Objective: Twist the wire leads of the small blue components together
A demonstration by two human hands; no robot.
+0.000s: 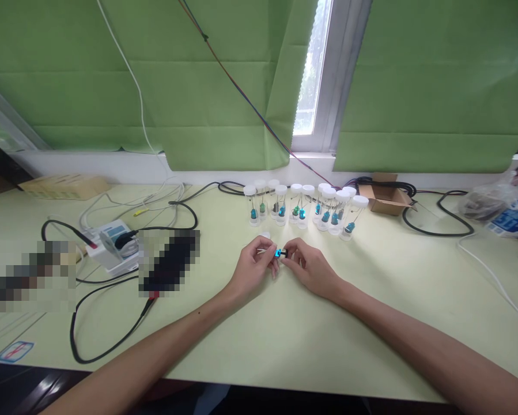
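Low over the middle of the table, my left hand (253, 266) pinches a small bright blue part (278, 253) between thumb and fingers, with thin metal leads beside the fingertips. My right hand (313, 268) faces it, its fingertips closed on a small black piece (284, 253) that touches the blue part. Just beyond my hands stand several clear tubes with white caps (302, 213), each holding a small blue or green part with thin leads. A white cap (265, 235) shows partly behind my left hand.
A white power strip (117, 253) with black and white cables lies at the left, beside a pixelated dark object (171, 264). Yellow blocks (66, 186) sit at the back left. An open cardboard box (386, 197), coiled black cable and plastic bag (487, 199) are at the right.
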